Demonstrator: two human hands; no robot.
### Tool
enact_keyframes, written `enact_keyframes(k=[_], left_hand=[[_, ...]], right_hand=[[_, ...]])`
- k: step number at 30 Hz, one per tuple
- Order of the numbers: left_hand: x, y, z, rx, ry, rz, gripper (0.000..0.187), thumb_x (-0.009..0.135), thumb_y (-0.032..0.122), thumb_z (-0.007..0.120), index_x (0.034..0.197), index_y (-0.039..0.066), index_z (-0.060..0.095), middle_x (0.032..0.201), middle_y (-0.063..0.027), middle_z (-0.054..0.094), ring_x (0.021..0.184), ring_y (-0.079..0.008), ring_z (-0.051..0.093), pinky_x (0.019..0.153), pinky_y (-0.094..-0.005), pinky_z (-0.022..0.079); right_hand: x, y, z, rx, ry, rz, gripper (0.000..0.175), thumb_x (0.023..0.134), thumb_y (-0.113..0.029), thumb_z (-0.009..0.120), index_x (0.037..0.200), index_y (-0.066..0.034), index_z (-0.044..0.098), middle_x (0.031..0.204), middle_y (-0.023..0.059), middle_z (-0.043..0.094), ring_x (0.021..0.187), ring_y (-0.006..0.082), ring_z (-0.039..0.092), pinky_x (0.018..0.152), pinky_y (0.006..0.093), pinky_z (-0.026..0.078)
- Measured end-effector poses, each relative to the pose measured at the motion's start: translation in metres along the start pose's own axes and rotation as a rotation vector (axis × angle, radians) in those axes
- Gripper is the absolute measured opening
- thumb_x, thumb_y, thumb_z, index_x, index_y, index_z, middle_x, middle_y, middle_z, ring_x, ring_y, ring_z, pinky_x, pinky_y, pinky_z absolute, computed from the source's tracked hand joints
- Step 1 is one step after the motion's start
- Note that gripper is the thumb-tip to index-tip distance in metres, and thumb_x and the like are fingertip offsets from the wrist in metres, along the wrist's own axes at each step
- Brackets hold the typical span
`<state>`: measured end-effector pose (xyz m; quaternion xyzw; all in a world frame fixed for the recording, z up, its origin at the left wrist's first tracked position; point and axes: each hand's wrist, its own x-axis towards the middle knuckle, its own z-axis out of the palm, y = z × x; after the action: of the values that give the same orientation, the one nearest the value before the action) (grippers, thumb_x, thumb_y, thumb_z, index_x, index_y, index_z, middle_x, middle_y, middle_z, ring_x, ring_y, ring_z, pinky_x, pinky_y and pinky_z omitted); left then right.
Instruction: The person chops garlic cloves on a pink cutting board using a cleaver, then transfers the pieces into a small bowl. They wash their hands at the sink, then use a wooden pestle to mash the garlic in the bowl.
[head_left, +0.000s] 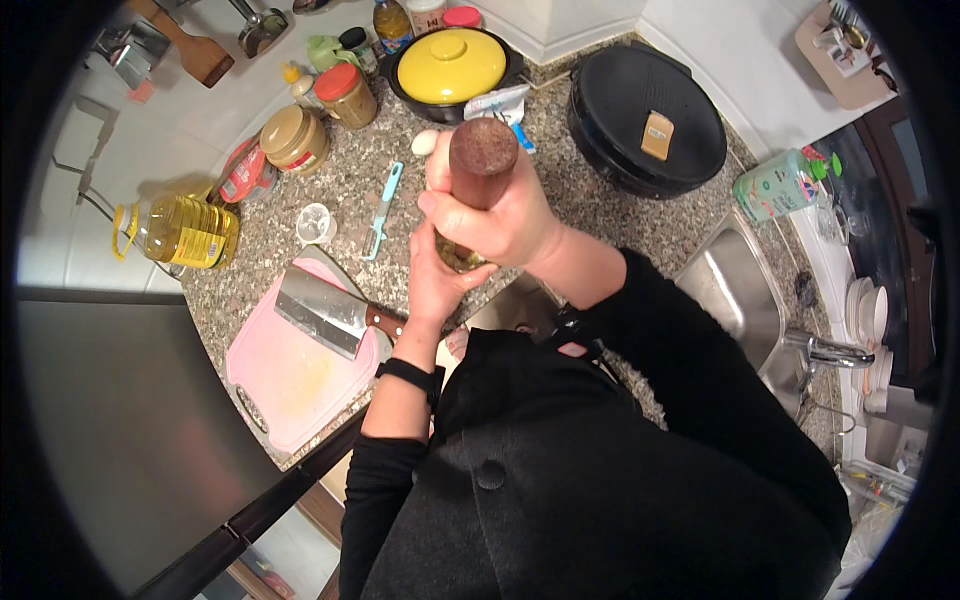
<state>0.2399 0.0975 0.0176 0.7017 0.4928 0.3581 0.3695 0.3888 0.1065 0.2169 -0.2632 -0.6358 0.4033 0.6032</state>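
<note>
My right hand (506, 214) is closed around a wooden pestle (484, 154), held upright with its blunt end towards the camera. Below it, my left hand (437, 281) curls around the side of a container (459, 257), mostly hidden by my hands, with something yellowish-green in it. Beside my hands a pale egg or garlic-like item (424, 142) rests on the granite counter. To the left lie a light blue peeler (385, 210) and a small clear cup (316, 223). A cleaver (322, 309) with a wooden handle rests on a pink cutting board (277, 367).
Cooking oil (191, 231) and several jars (296, 139) line the wall at the left. A black pot with a yellow lid (451, 66) and a large black lidded pan (649, 116) stand behind my hands. At the right are a green bottle (776, 187) and a steel sink (735, 281).
</note>
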Motion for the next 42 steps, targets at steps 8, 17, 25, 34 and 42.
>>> enact_keyframes(k=[8,17,25,34,42], left_hand=[[-0.002,-0.016,0.003,-0.107,-0.033,-0.099,0.102,0.058,0.022,0.095,0.145,0.005,0.046,0.138,-0.0209,0.050,0.126,-0.0390,0.052,0.110,-0.0444,0.044],[-0.002,-0.006,0.001,-0.146,-0.028,-0.024,0.094,0.058,0.020,0.094,0.139,0.006,0.051,0.139,-0.0206,0.052,0.126,-0.0381,0.053,0.109,-0.0437,0.045],[0.000,-0.004,0.001,-0.120,-0.024,-0.037,0.102,0.056,0.024,0.097,0.142,0.004,0.044,0.139,-0.0209,0.053,0.126,-0.0376,0.054,0.109,-0.0434,0.045],[0.002,0.003,-0.002,-0.075,-0.018,-0.049,0.112,0.055,0.027,0.099,0.145,0.002,0.037,0.138,-0.0213,0.055,0.127,-0.0369,0.056,0.109,-0.0431,0.046],[0.002,0.007,-0.014,-0.056,-0.073,-0.106,0.115,0.053,0.030,0.101,0.143,0.002,0.035,0.134,-0.0215,0.057,0.125,-0.0357,0.058,0.108,-0.0429,0.047]], right_hand=[[-0.010,-0.004,-0.006,0.057,-0.011,0.007,0.011,0.080,-0.007,0.071,0.086,-0.0035,0.063,0.073,0.0022,0.064,0.063,0.0124,0.059,0.061,0.0323,0.050],[-0.011,-0.009,-0.001,0.037,-0.041,-0.057,0.012,0.083,0.003,0.063,0.078,-0.0044,0.054,0.070,0.0015,0.057,0.063,0.0104,0.055,0.059,0.0278,0.044],[-0.013,-0.002,0.003,0.088,-0.035,0.069,0.017,0.081,0.003,0.067,0.078,-0.0053,0.052,0.073,0.0009,0.055,0.067,0.0097,0.052,0.062,0.0292,0.043],[-0.006,0.006,-0.002,0.026,0.006,-0.036,0.016,0.081,0.000,0.068,0.078,-0.0039,0.053,0.073,0.0019,0.055,0.066,0.0128,0.053,0.062,0.0300,0.043],[0.012,-0.008,-0.021,0.433,0.117,0.020,0.014,0.089,-0.001,0.064,0.083,-0.0057,0.052,0.062,0.0018,0.052,0.049,0.0095,0.049,0.048,0.0244,0.040]])
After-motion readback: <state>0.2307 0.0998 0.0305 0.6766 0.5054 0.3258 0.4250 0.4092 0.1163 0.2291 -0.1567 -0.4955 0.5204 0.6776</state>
